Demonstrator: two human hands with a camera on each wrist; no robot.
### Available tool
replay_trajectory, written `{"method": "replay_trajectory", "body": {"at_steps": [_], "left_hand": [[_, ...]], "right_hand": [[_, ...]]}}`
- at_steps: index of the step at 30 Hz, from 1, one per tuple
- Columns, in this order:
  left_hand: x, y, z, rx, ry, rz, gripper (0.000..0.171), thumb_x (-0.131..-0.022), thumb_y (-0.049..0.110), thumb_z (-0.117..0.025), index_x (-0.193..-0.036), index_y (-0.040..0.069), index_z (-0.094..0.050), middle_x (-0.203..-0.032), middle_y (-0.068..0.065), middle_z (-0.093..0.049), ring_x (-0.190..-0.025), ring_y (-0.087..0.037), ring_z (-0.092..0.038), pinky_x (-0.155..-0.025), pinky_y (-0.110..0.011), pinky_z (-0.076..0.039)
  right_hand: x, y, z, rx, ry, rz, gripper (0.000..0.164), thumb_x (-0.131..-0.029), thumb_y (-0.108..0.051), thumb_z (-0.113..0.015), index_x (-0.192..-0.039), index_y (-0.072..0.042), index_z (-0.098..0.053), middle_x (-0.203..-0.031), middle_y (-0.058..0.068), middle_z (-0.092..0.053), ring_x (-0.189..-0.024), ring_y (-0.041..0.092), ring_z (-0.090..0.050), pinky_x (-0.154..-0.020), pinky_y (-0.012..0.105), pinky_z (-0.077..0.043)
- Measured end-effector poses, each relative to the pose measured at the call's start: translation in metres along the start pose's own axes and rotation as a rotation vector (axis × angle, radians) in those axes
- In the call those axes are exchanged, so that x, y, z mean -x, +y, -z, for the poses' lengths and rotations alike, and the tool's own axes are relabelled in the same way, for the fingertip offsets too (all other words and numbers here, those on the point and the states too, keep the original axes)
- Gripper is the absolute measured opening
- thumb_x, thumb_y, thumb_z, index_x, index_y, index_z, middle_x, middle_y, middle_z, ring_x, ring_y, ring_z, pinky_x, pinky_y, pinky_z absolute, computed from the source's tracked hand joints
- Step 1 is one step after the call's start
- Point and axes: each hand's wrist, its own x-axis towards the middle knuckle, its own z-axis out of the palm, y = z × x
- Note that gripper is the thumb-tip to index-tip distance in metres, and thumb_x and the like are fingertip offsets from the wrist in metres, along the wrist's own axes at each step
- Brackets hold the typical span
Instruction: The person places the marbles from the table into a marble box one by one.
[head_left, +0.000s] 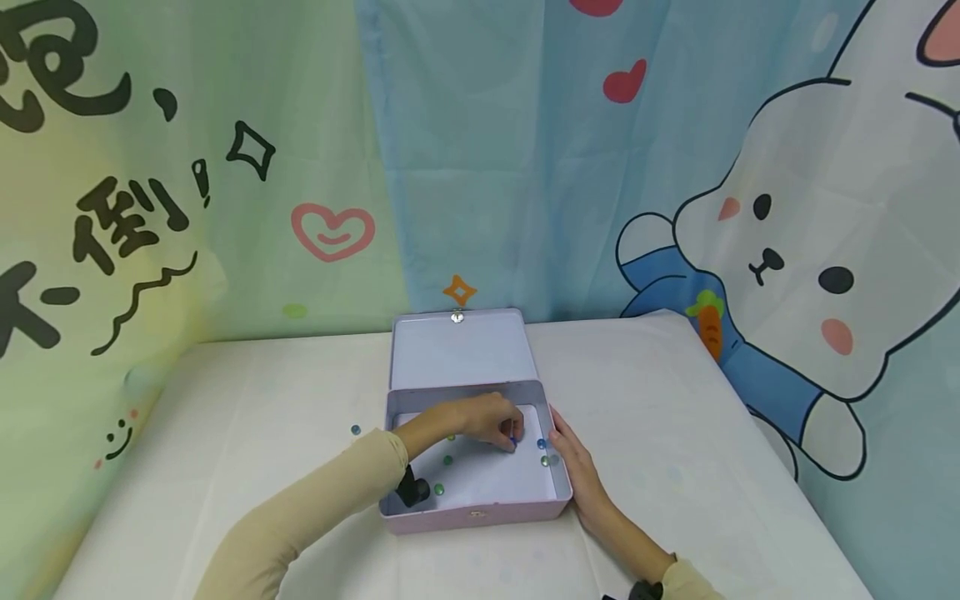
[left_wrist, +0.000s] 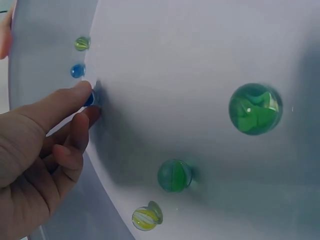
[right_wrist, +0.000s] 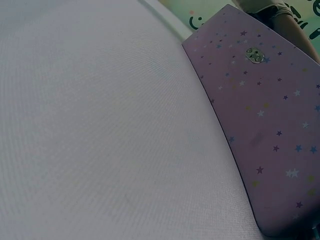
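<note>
My left hand [head_left: 491, 421] reaches into an open pink metal box [head_left: 480, 517] and pinches a dark blue marble [left_wrist: 89, 99] between thumb and fingertips, low over the box floor. Beside those fingertips in the left wrist view are a blue marble [left_wrist: 77, 70] and a yellow-green marble [left_wrist: 82, 43], near the box wall. Farther off lie a large green marble [left_wrist: 255, 109], a smaller green one [left_wrist: 174, 175] and a yellow-striped one [left_wrist: 145, 218]. My right hand [head_left: 581, 471] rests along the box's right outer wall, fingers extended. The right wrist view does not show that hand.
The box lid [head_left: 463, 350] stands raised at the back, with a metal clasp [head_left: 457, 317]. Left of the box, a blue marble [head_left: 356, 429] lies on the white tablecloth [head_left: 262, 433]. A printed curtain [head_left: 480, 167] hangs behind the table.
</note>
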Motion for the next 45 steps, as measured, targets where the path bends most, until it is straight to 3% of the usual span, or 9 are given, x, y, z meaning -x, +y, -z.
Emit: {"method": "replay_trajectory", "body": {"at_steps": [5,11,14,18,24,29,35,40,45], "left_hand": [[0.004,0.004,0.003,-0.015,0.018,0.031,0.021,-0.086,0.022,-0.074,-0.104,0.013,-0.069,-0.091,0.004,-0.069,-0.073,-0.001,-0.055,-0.064,-0.012,-0.045],[0.021,0.017,0.032,0.037,0.139,0.035,0.03,-0.09,0.018,-0.07,-0.117,0.007,-0.066,-0.1,-0.005,-0.071,-0.08,-0.009,-0.06,-0.07,-0.017,-0.049],[0.042,0.018,0.049,0.052,0.216,0.013,0.027,-0.092,0.017,-0.067,-0.117,0.008,-0.066,-0.099,-0.003,-0.071,-0.082,-0.01,-0.061,-0.072,-0.018,-0.05],[0.084,0.011,0.069,0.075,0.317,0.014,0.022,-0.092,0.014,-0.065,-0.113,0.01,-0.067,-0.099,-0.002,-0.07,-0.08,-0.012,-0.062,-0.072,-0.02,-0.051],[0.143,-0.019,0.081,0.133,0.453,0.064,0.022,-0.091,0.012,-0.065,-0.113,0.008,-0.067,-0.1,-0.005,-0.069,-0.071,-0.009,-0.059,-0.063,-0.021,-0.051],[0.181,-0.058,0.07,0.131,0.497,0.162,0.022,-0.092,0.01,-0.064,-0.113,0.004,-0.066,-0.098,-0.008,-0.068,-0.064,-0.009,-0.058,-0.059,-0.021,-0.049],[0.223,-0.09,0.038,0.102,0.508,0.258,0.019,-0.091,0.006,-0.064,-0.109,0.002,-0.068,-0.095,-0.008,-0.069,-0.065,-0.004,-0.054,-0.06,-0.02,-0.048],[0.243,-0.094,0.005,0.118,0.517,0.235,0.02,-0.089,0.008,-0.067,-0.109,0.003,-0.069,-0.095,-0.003,-0.069,-0.069,-0.005,-0.052,-0.062,-0.019,-0.048],[0.24,-0.086,-0.02,0.096,0.551,0.215,0.021,-0.086,0.011,-0.071,-0.106,0.006,-0.069,-0.097,-0.003,-0.068,-0.069,-0.005,-0.051,-0.063,-0.018,-0.047]], "right_hand": [[0.0,0.0,0.0,-0.001,-0.004,-0.002,0.055,-0.104,-0.035,-0.036,-0.155,-0.024,-0.021,-0.165,0.002,-0.011,-0.153,0.029,-0.003,-0.12,0.058,0.0],[0.0,0.0,0.002,0.0,-0.003,0.006,0.055,-0.103,-0.037,-0.036,-0.155,-0.025,-0.021,-0.164,0.003,-0.012,-0.152,0.031,-0.006,-0.12,0.059,-0.003],[0.001,0.0,0.001,0.007,-0.001,0.002,0.056,-0.103,-0.039,-0.037,-0.155,-0.025,-0.021,-0.164,0.003,-0.014,-0.152,0.03,-0.007,-0.12,0.058,-0.004],[0.0,0.001,-0.001,0.013,0.0,-0.002,0.056,-0.103,-0.039,-0.037,-0.155,-0.025,-0.022,-0.164,0.002,-0.015,-0.153,0.029,-0.006,-0.12,0.057,-0.003],[0.0,0.002,0.0,0.012,-0.004,0.012,0.056,-0.103,-0.038,-0.037,-0.155,-0.025,-0.022,-0.164,0.002,-0.014,-0.153,0.029,-0.004,-0.12,0.057,-0.001],[0.0,0.001,0.0,0.016,-0.01,0.02,0.056,-0.103,-0.038,-0.036,-0.155,-0.025,-0.021,-0.164,0.002,-0.014,-0.153,0.029,-0.004,-0.121,0.056,-0.002],[0.0,0.002,-0.001,0.026,-0.01,0.019,0.056,-0.103,-0.038,-0.037,-0.155,-0.024,-0.021,-0.164,0.001,-0.014,-0.153,0.028,-0.005,-0.121,0.055,-0.003],[-0.001,0.002,-0.002,0.038,-0.003,0.003,0.056,-0.103,-0.038,-0.036,-0.155,-0.025,-0.022,-0.164,0.001,-0.014,-0.153,0.028,-0.006,-0.12,0.057,-0.003],[-0.002,0.003,-0.001,0.037,0.002,-0.004,0.055,-0.103,-0.039,-0.036,-0.155,-0.027,-0.022,-0.164,0.0,-0.014,-0.153,0.028,-0.005,-0.12,0.058,-0.002]]}}
